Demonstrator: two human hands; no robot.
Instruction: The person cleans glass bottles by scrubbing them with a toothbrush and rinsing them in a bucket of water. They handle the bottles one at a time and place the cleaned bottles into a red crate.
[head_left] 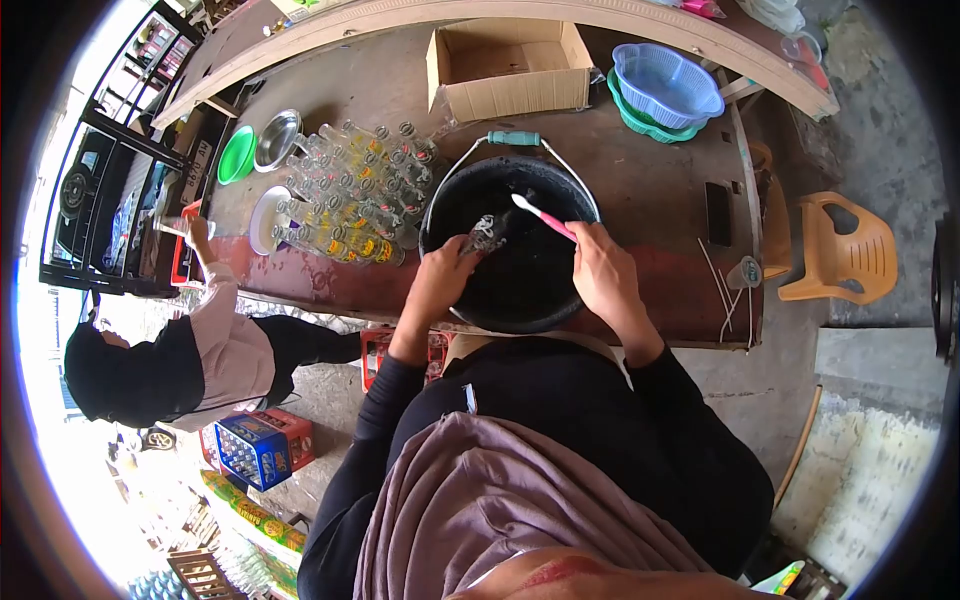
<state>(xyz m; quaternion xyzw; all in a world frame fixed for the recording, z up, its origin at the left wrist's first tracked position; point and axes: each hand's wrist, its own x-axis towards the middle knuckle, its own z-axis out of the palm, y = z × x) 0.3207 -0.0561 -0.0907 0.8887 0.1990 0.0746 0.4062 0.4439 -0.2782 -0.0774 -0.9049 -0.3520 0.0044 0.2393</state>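
Long brown surface (650,190) carries everything here. Black bucket (515,250) sits at its near edge, right against the person, so both arms drop straight in. Left of it, a cluster of glass bottles (350,195) lies in rows, within easy reach. Left hand (440,275) is wrapped around a glass bottle (487,232), held low over the bucket to catch drips. Right hand (600,270) pinches a pink toothbrush (543,217), bristles angled toward the bottle's mouth.
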